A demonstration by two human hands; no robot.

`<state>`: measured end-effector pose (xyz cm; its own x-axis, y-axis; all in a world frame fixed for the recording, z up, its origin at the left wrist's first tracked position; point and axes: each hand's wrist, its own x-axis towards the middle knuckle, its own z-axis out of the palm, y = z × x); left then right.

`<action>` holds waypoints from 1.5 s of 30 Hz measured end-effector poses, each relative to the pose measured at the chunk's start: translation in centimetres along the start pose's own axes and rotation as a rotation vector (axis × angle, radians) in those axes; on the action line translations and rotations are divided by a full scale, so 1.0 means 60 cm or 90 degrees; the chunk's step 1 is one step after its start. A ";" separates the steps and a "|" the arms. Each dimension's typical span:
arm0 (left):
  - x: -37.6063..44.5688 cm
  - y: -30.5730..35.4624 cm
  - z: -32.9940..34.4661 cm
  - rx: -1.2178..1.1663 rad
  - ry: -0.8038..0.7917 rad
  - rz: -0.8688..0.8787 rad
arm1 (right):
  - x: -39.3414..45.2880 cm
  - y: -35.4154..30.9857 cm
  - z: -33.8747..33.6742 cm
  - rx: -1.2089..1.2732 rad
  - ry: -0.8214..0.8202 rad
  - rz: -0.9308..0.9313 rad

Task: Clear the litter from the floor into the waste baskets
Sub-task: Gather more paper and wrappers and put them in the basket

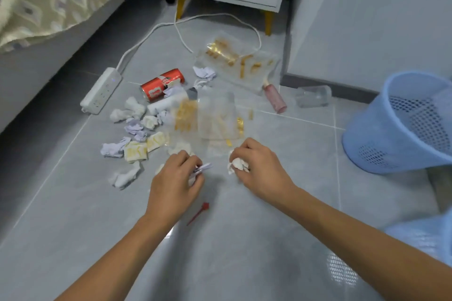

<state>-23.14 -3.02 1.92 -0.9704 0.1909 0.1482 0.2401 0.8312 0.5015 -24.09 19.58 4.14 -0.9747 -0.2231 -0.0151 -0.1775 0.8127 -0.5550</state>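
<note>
**Litter cleanup, barely started by the look of it**

Floor (73, 215) first: glossy grey tile, and most of the mess is on it, so I'd say nearly everything is left to do. Biggest task item is the blue waste basket (381, 134) at the right edge, plastic mesh walls, tilted over toward the pile. I can't see anything inside it from here. A second bit of blue mesh shows at lower right, maybe another basket, can't tell.

Next down, two clear plastic bags with gold print: one (239, 61) upper centre, another (215, 117) mid-frame, both thin and crinkly. Then a dented red soda can (161, 85) lying on its side, a clear cup (314, 96) and a pink bottle (276, 98) tipped over near the wall, and lots of crumpled tissue wads (127, 176) left of centre.

Smallest: left hand (173, 178) has its fingers curled round a scrap of pale paper (201, 168), right hand (256, 166) pinches a white tissue ball (238, 165). A red plastic pick (199, 211) lies just below them.
</note>
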 end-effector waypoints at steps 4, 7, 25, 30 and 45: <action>0.055 0.131 0.035 -0.058 -0.017 0.150 | -0.081 0.039 -0.127 -0.029 0.085 0.097; 0.072 0.248 0.052 -0.104 -0.033 0.258 | -0.167 0.073 -0.223 -0.063 0.198 0.160; -0.052 0.682 0.159 -0.111 -0.331 0.541 | -0.603 0.183 -0.365 -0.101 0.181 0.538; -0.050 0.596 0.135 -0.190 -0.202 0.509 | -0.537 0.159 -0.350 -0.109 0.295 0.418; -0.020 0.014 0.026 -0.006 -0.075 0.027 | -0.034 -0.026 -0.062 -0.027 -0.004 0.025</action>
<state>-21.81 -1.70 0.82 -0.9556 0.2862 0.0693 0.2811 0.8162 0.5049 -22.35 20.78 8.13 -0.9802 -0.1936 -0.0408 -0.1448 0.8427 -0.5185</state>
